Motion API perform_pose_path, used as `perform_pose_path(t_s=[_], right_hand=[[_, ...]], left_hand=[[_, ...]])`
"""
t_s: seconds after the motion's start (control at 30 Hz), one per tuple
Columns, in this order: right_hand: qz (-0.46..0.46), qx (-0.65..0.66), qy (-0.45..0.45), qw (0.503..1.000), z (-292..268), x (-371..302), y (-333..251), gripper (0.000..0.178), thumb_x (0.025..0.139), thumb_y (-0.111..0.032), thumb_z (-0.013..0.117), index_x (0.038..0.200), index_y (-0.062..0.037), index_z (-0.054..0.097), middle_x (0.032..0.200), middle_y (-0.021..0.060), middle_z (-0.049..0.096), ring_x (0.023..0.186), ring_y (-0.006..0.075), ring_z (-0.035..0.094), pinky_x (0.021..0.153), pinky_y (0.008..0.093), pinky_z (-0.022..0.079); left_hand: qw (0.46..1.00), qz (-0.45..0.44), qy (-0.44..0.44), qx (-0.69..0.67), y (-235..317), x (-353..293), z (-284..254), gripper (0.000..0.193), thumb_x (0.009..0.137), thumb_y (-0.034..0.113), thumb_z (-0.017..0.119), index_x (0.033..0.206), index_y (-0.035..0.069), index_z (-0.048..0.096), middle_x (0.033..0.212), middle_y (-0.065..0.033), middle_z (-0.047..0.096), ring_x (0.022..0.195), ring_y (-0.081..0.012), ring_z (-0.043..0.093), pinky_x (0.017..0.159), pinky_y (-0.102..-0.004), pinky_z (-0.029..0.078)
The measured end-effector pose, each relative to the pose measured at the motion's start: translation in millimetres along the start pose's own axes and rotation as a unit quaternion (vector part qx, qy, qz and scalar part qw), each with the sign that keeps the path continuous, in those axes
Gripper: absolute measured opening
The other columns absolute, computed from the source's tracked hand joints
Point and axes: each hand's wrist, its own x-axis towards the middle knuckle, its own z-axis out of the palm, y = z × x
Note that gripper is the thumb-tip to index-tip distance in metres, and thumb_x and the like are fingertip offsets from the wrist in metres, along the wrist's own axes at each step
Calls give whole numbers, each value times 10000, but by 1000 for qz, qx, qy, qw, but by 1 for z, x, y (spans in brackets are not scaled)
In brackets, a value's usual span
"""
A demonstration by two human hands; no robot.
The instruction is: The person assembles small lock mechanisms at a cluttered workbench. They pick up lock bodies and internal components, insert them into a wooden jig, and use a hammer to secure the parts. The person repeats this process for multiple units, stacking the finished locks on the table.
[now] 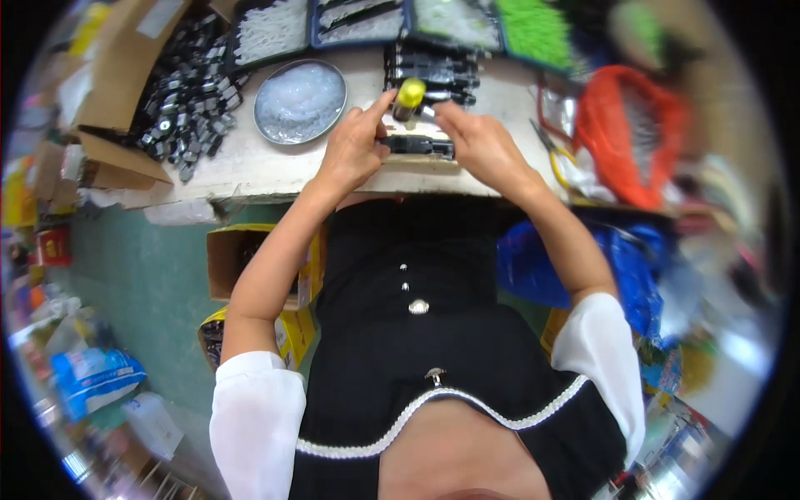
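My right hand is closed round the handle of a small mallet. Its head has a yellow upper face and a dark lower end, and a short silvery stretch of handle shows beside my fingers. Below the mallet head, a long black part lies across the near side of the worktable. My left hand is curled at the left end of this part, with thumb and fingers against it. The left index finger reaches up beside the mallet head. Both hands partly cover the ends of the black part.
Several similar black parts are stacked just beyond. At left are a round dish of clear pieces, a pile of black-and-silver parts and a cardboard box. Trays line the back. Yellow-handled scissors and a red bag are at right.
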Motion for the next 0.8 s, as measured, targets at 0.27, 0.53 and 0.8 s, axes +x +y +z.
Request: perform_pose_path(t_s=[0.27,0.53,0.8], right_hand=[[-52,-14,-35,998,7,20,-23,172,884,-224,465,894,-74,549,702,199,581,673,409,554,572,471,413],[-90,-15,-7,996,19,-4,-17,119,864,-175,482,920,-89,541,725,213,585,671,396,568,570,466,430],[-56,-24,30,998,17,-31,15,183,861,-160,489,1011,-86,562,734,195,604,681,378,587,581,454,444]], left_hand=[[976,11,200,86,-3,-37,13,887,574,59,736,1345,91,299,1122,-115,432,1014,-290,403,857,-402,300],[988,-37,152,13,-6,-52,3,845,593,1,683,1341,96,302,1156,-117,434,1065,-289,395,901,-405,293],[994,38,89,50,6,-26,6,743,616,13,668,1298,92,384,1042,-63,538,965,-233,468,875,-357,294]])
